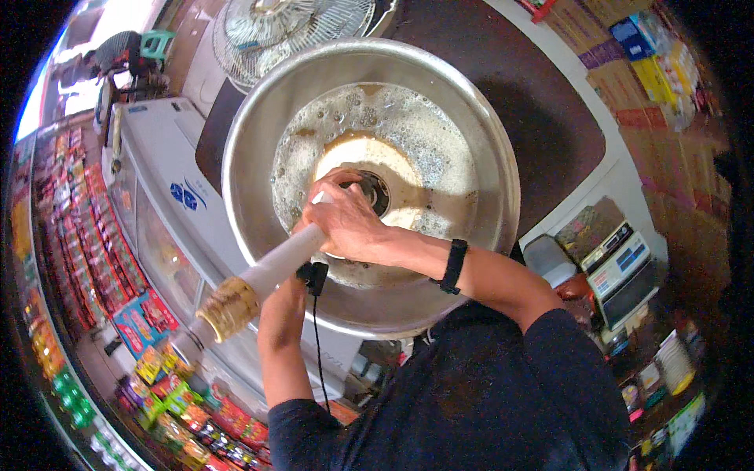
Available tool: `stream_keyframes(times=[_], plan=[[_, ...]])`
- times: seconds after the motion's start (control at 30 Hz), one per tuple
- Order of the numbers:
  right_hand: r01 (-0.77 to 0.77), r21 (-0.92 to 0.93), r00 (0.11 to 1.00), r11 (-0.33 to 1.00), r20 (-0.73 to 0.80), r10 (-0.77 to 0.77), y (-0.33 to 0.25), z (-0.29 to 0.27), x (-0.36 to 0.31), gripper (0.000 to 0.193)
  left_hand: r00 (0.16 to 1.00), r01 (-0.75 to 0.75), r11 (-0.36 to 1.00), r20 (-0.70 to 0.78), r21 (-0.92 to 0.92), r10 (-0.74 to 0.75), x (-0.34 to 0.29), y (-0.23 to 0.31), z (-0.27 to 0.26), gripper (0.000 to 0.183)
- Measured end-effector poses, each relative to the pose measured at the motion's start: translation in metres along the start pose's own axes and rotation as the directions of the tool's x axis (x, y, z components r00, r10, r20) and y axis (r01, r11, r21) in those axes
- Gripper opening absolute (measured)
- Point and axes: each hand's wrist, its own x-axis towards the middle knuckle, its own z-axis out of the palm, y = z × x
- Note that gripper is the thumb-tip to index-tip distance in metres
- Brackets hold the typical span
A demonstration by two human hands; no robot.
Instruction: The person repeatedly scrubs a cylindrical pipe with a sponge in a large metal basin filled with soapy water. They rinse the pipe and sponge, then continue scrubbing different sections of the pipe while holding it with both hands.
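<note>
A wide metal basin [239,169] holds murky, foamy water [440,125]. In it lies a round cream-white base [408,169] with a dark ring-shaped opening [380,188] at its middle. My right hand [345,216] is closed at the upper end of a white pole [283,255], right by that opening. Whether the pole joins the base is hidden. The pole slants toward the lower left, and a stained yellow-brown collar [229,310] sits near its outer end. My left hand [297,284] is under the pole, its fingers hidden. A small black block [313,276] with a thin cable is at my left wrist.
A fan's wire cage [290,27] lies beyond the basin on the dark tabletop [542,133]. To the left are a white chest freezer [169,157] and shelves of packaged snacks [82,235]. A weighing scale [620,271] stands at the right, below stacked cardboard boxes [624,86].
</note>
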Motion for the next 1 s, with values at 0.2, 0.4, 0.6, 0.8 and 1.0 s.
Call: stream_keyframes(times=[0.2,0.4,0.6,0.8,1.0], plan=[[-0.062,0.001,0.996,0.998,0.066,0.061,-0.003,-0.004,-0.003,0.026,0.988,-0.103,0.992,0.111,-0.069,0.110,0.025,-0.020,0.007,0.041],[-0.056,0.077,0.998,0.995,0.005,0.056,-0.005,0.003,0.001,0.024,0.998,0.040,0.999,0.039,-0.024,-0.040,-0.045,-0.048,0.016,0.042],[-0.098,0.023,0.994,0.995,0.047,0.097,-0.004,0.014,-0.002,0.033,0.945,0.293,0.954,-0.133,-0.061,-0.299,-0.109,-0.007,0.071,0.044],[-0.109,0.040,0.994,0.993,0.007,0.108,-0.005,0.013,-0.004,0.035,0.880,0.395,0.902,-0.212,-0.171,-0.426,-0.080,0.027,0.145,0.046],[-0.048,0.047,0.999,0.998,0.017,0.047,0.016,0.005,-0.005,0.037,0.916,0.345,0.932,-0.177,-0.111,-0.360,-0.106,-0.004,0.085,0.048]])
